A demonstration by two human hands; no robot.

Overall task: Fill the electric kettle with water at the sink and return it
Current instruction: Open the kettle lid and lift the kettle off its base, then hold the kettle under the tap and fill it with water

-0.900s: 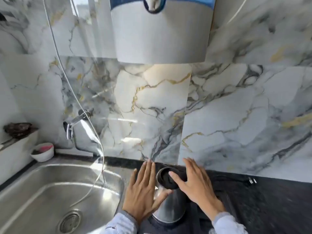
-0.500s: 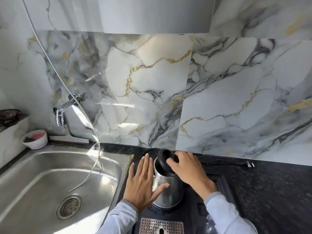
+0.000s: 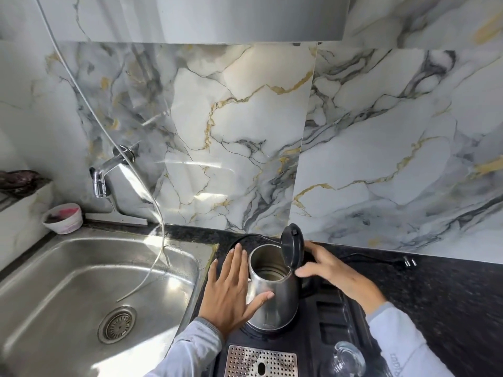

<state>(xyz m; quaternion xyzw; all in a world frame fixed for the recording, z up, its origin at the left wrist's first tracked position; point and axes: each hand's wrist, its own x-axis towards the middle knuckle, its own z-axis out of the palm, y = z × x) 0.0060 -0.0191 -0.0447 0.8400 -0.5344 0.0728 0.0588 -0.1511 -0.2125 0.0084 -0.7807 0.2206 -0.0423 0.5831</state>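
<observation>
Kettle [image 3: 273, 292]: steel, upright on its black base, your countertop right of the sink.
Lid [image 3: 291, 249]: black, flipped up, hinged at the right.
Interior: open to view; water level unclear.
Sink [image 3: 68, 281]: steel basin, left of kettle.

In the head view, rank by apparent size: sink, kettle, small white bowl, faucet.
1. sink, by far.
2. kettle.
3. small white bowl and faucet look alike; both sit farther from the camera, so I won't rank them.
</observation>
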